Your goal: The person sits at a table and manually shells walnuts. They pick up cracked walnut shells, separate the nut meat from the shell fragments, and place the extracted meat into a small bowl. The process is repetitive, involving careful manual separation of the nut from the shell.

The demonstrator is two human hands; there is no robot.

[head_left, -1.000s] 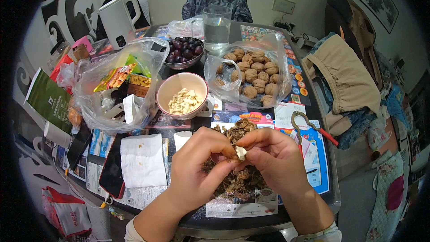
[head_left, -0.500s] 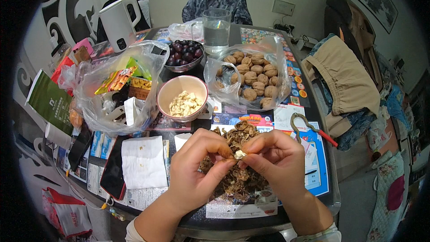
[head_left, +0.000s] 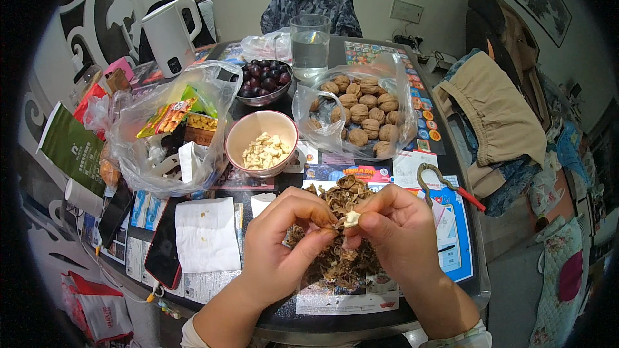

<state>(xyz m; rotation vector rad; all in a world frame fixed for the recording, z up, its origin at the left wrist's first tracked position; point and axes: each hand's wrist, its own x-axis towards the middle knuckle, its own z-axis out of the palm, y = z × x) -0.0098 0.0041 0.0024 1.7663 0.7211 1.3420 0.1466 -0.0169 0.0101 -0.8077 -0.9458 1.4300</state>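
Observation:
Between the thumb and finger of my right hand (head_left: pixel 403 229) is a pale, peeled piece of walnut kernel (head_left: pixel 351 219). My left hand (head_left: pixel 290 232) is pinched closed right beside it; what its fingertips hold, if anything, is too small to make out. Below both hands lies a heap of brown walnut shells and skins (head_left: pixel 348 261), partly covered by them. A cream bowl with a red rim (head_left: pixel 230 145) holds pale kernel pieces beyond my left hand. Farther off, whole walnuts (head_left: pixel 371 113) fill a clear plastic bag (head_left: pixel 406 84).
A red-handled nutcracker (head_left: pixel 467 196) lies at the right. Dark grapes (head_left: pixel 265 76) in a metal bowl, a glass mug of water (head_left: pixel 311 51) and a white kettle (head_left: pixel 169 38) stand farther back. A bag of snack packets (head_left: pixel 174 116), a phone (head_left: pixel 161 245) and a white napkin (head_left: pixel 206 235) are left.
The kernel piece has come slightly away from my left fingertips and now sits in my right fingers, showing more of itself. Both hands stay over the shell heap.

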